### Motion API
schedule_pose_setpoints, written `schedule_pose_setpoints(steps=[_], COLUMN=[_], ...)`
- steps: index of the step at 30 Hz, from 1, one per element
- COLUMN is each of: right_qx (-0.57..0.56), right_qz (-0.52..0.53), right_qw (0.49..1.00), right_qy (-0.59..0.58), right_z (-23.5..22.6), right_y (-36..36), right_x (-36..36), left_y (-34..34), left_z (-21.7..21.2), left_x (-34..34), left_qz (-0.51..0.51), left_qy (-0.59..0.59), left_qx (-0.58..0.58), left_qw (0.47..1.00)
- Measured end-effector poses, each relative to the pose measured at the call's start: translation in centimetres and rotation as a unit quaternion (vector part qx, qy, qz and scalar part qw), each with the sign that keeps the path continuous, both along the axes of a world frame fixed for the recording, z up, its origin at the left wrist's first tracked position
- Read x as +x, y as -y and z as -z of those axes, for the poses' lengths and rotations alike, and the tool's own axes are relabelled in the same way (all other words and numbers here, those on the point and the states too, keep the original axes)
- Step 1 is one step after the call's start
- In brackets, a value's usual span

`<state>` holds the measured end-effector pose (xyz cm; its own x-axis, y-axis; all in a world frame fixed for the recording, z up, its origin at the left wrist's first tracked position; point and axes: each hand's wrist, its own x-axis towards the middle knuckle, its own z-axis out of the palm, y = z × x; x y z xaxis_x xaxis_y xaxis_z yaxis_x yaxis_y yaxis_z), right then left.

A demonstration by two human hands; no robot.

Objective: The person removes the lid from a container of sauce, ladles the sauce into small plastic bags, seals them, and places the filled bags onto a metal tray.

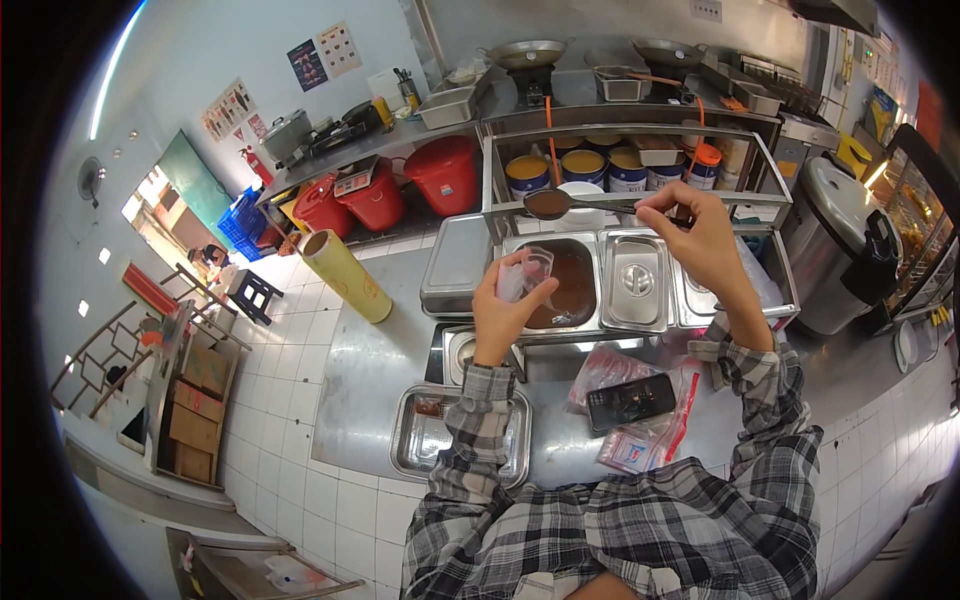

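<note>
My right hand (700, 232) is closed on the handle of a dark spoon (547, 205). Brown sauce lies in the spoon's bowl, which is held level to the left. Small clear plastic cups (538, 264), seemingly stacked, are gripped in my left hand (503, 320). Both hands are over a row of steel food pans; the cups are tilted above the left edge of an uncovered pan of brown sauce (574, 280). To its right sits a pan with a steel lid (636, 282). How much sauce is inside the cups I cannot make out.
A black phone (631, 402) rests on plastic bags (640, 447) nearby. At left are a steel tray (403, 430), a steel box (456, 265) and a wrap roll (347, 275). A metal frame (640, 122) rises behind the pans. A large cooker (835, 240) stands right.
</note>
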<state>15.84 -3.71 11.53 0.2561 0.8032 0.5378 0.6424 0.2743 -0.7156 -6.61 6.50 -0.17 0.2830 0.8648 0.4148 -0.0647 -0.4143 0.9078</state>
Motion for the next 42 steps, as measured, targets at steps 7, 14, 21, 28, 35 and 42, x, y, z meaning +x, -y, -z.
schedule_pose_setpoints(steps=[7,14,21,28,35,42], right_qx=[0.047,0.120,0.174,0.279,0.311,0.301], right_qz=[0.007,0.027,0.055,0.100,0.081,0.070], right_qw=[0.998,0.988,0.968,0.891,0.830,0.828], right_qy=[0.037,0.089,0.174,0.345,0.455,0.468], right_z=[-1.3,-1.2,-1.6,-1.6,-0.3,-0.3], right_y=[1.7,1.8,1.6,1.7,1.5,1.5], right_x=[-1.9,-2.4,-2.9,-3.2,-2.8,-2.6], left_y=[0.0,0.4,0.2,-0.1,0.0,0.3], left_z=[-1.3,-2.0,-1.9,-1.6,-1.6,-1.8], left_x=[1.9,1.8,1.8,2.0,1.7,1.5], left_qz=[0.039,0.029,0.039,0.030,0.029,0.017], left_qy=[0.100,0.110,0.115,0.119,0.132,0.127], left_qx=[-0.007,-0.008,-0.002,0.007,-0.001,0.007], left_qw=[0.994,0.994,0.993,0.992,0.991,0.992])
